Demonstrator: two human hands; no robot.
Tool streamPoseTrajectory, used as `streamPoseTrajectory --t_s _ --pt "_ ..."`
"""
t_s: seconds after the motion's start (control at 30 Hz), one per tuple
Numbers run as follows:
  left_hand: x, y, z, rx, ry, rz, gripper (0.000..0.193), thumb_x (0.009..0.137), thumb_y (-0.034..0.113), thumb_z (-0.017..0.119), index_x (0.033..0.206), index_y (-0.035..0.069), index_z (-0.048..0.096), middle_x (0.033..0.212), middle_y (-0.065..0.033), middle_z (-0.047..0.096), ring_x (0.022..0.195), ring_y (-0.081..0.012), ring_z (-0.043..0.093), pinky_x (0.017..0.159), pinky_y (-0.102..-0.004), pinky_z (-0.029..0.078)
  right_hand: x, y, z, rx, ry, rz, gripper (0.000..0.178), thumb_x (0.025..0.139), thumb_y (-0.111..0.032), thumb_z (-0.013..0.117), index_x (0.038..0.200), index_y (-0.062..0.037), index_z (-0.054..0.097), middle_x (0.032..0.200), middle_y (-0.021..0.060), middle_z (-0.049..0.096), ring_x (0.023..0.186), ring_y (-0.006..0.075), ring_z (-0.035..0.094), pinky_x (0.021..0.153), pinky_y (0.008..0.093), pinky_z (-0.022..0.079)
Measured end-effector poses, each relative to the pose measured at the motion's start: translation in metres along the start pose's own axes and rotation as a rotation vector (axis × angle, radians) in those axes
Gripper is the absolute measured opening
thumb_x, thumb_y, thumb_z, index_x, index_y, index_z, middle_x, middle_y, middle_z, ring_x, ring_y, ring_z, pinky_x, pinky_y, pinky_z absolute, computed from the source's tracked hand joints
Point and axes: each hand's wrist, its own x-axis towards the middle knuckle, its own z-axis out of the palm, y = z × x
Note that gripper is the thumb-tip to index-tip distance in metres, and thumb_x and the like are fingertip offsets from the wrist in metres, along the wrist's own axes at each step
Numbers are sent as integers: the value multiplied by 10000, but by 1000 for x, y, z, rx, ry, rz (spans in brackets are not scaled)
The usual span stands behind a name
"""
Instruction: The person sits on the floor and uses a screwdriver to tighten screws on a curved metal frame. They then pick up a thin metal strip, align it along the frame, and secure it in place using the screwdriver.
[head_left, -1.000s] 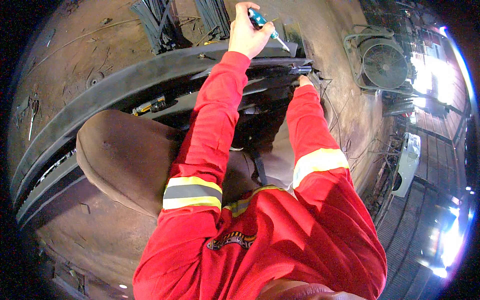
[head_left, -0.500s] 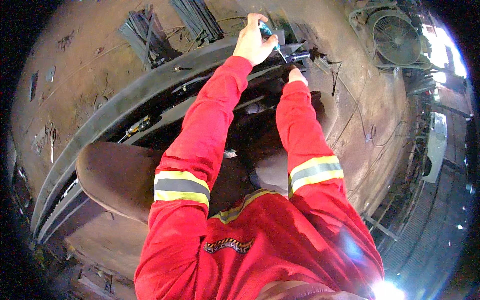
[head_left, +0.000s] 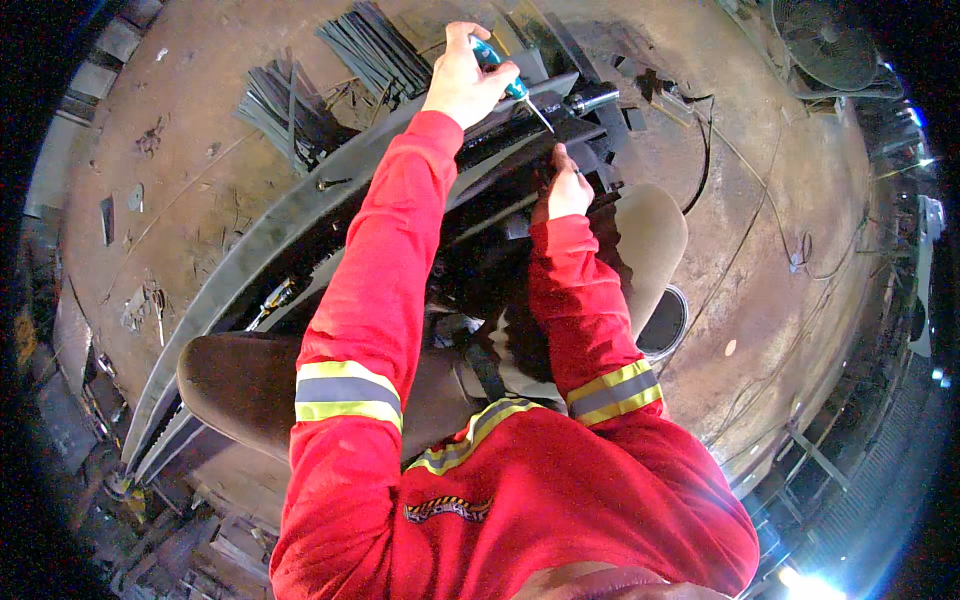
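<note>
My left hand [head_left: 468,85] is wrapped round the teal handle of a screwdriver [head_left: 514,88]. Its thin shaft slants down to the right, and its tip is at or close to a dark metal strip near the end of a long curved metal frame [head_left: 225,268]. Just below that tip, my right hand [head_left: 570,190] is closed at the end of a dark piece, thumb uppermost; the remaining fingers are mostly hidden. A shiny dark cylinder [head_left: 596,97] lies beyond both hands. The frame arcs from there to the lower left, past my bent knee.
Two bundles of flat metal strips [head_left: 370,50] lie beyond the frame. A yellow-and-black tool [head_left: 275,299] rests inside the curve. At the far right stands a round fan [head_left: 825,42]. Cables [head_left: 757,205] run over the brown floor, and a round dark container [head_left: 665,322] sits by my right knee.
The view has shifted, showing more floor on the right. The screwdriver remains in my left hand, its tip still by the frame's end. More of my right hand and thumb shows now.
</note>
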Motion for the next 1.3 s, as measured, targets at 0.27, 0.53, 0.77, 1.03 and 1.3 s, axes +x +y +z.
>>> streamPoseTrajectory --t_s 0.27,0.53,0.77,1.03,1.3 --pt "-1 18 1 182 -30 97 470 788 63 723 1114 81 385 781 -76 569 561 -137 617 486 -280 505 -36 -27 17 115 -1 132 273 887 -248 680 995 2 689 784 6 634 595 75 460 547 251 383" --pt "4 16 2 175 -65 -12 534 724 168 789 1091 64 415 763 -104 581 659 -214 636 644 -349 530 -46 -35 20 178 -41 152 269 911 -216 639 1098 -23 635 893 23 641 744 128 588 618 274 482" --pt "14 23 5 210 -144 -31 516 751 149 767 1106 62 402 784 -98 582 638 -189 643 588 -322 521 -48 -37 21 221 -35 177 262 908 -205 645 1096 -23 630 917 31 631 789 129 577 642 275 491" --pt "15 19 2 264 -139 -19 477 809 57 706 1140 61 363 784 -74 565 548 -129 598 441 -268 483 -48 -37 26 280 1 175 350 903 -202 662 1153 38 612 870 26 623 605 80 490 561 241 463" --pt "12 28 2 224 -138 -113 515 757 135 755 1115 52 393 774 -111 596 638 -199 647 585 -333 527 -45 -32 20 268 -63 172 229 925 -167 619 1093 -11 626 942 47 663 799 146 622 651 285 515"
